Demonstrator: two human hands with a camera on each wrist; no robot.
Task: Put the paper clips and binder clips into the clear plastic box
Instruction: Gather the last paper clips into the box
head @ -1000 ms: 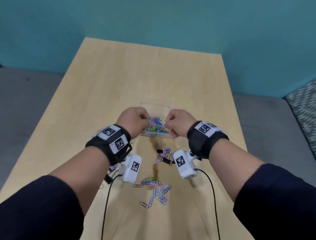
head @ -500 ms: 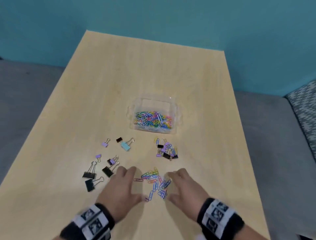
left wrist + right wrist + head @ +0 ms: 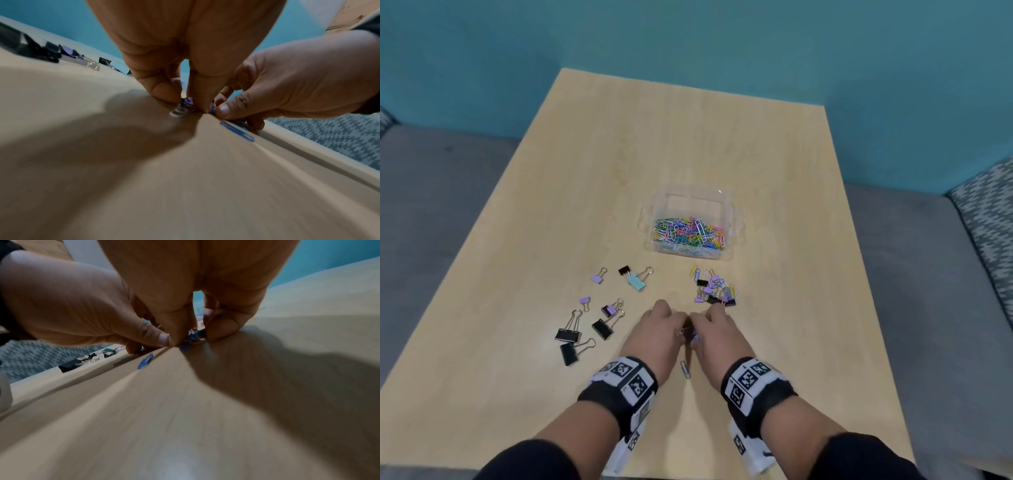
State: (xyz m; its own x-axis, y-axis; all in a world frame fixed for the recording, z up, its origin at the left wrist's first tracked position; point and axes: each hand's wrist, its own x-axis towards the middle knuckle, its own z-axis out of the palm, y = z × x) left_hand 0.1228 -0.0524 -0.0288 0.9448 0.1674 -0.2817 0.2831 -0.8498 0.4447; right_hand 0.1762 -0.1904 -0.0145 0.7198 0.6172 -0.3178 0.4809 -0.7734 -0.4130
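My left hand (image 3: pixel 659 330) and right hand (image 3: pixel 717 332) are pressed together on the table, fingers curled round a small heap of coloured paper clips (image 3: pixel 687 333) between them. The wrist views show the fingertips (image 3: pixel 164 92) pinching the clips (image 3: pixel 187 104) (image 3: pixel 193 337) against the wood. One blue paper clip (image 3: pixel 685 369) (image 3: pixel 236 130) (image 3: pixel 145 361) lies loose behind the hands. The clear plastic box (image 3: pixel 734 219) further back holds many coloured paper clips. A mixed cluster of paper and binder clips (image 3: pixel 714 289) lies just beyond my right hand.
Several binder clips, black (image 3: pixel 566 335), purple (image 3: pixel 596 278) and light blue (image 3: pixel 636 281), are scattered left of my hands on the wooden table (image 3: pixel 688 144). A teal wall stands behind; grey floor lies on both sides.
My hands came back from the box to the near pile, then closed in from either side and gathered the paper clips between them. One blue clip stayed behind.
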